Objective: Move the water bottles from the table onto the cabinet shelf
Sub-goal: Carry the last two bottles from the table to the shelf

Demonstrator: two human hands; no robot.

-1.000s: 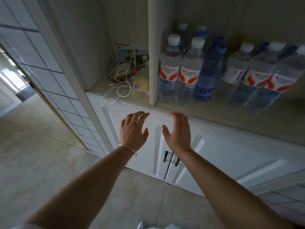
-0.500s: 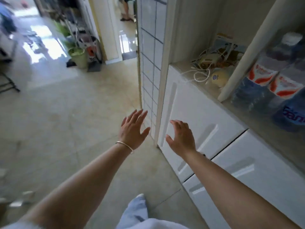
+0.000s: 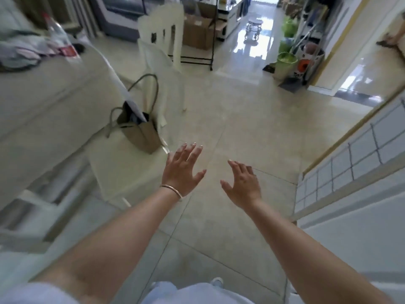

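The clear plastic water bottle (image 3: 58, 38) with a red label stands near the far edge of the pale table (image 3: 50, 102), its writing too blurry to read. Left hand (image 3: 183, 171) and right hand (image 3: 242, 183) spread straight fingers, holding nothing. The cabinet shelf seen before has gone.

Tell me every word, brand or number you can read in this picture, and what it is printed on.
No text can be read here.
Water bottle on the table: it has a red label, but the print is too blurred to read.
Black, white and orange container by the doorway: markings are blurred, no letters to make out.
Cardboard box: no print visible.
Paper bag on the floor: no print visible.
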